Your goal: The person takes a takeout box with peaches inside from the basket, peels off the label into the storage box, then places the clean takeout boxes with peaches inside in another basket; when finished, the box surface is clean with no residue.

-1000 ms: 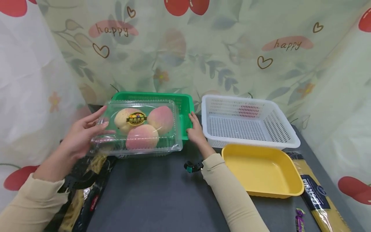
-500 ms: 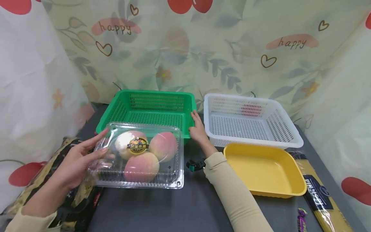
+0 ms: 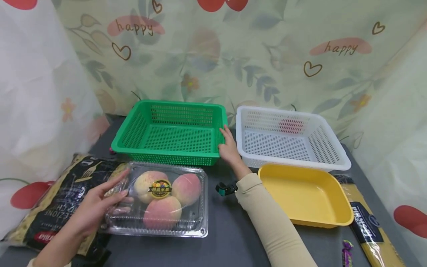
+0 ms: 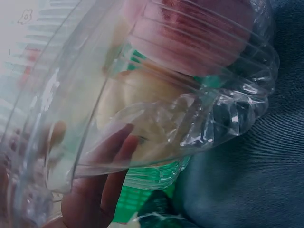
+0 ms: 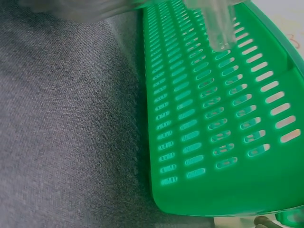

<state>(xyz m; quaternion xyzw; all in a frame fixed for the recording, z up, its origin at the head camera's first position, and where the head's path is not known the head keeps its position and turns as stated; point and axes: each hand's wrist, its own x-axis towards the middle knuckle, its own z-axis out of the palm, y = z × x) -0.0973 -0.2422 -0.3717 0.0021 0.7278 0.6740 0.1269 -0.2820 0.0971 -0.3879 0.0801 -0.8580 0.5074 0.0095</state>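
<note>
My left hand (image 3: 101, 202) grips the left end of a clear plastic clamshell box (image 3: 197, 224) in the head view, low over the table in front of the green basket. Inside sit three pink and cream peaches (image 3: 162, 213), with a black and gold label on the lid. Through the plastic in the left wrist view, fingers (image 4: 95, 199) show at the box's side. My right hand (image 3: 229, 148) touches the right end of the green basket (image 3: 166, 154), its fingers straight along the outside. The basket's slotted wall (image 5: 213, 118) fills much of the right wrist view.
Right of the green basket stands a white basket (image 3: 290, 163), with a yellow tray (image 3: 307, 196) in front. A pasta packet (image 3: 373, 222) and a purple-wrapped candy (image 3: 347, 254) lie at the right. A large black pasta bag (image 3: 63, 200) lies left, partly behind my left forearm.
My left hand has brought the box of peaches down and toward me, from over the green basket to the table in front of it. The right hand stays at the basket's end.
</note>
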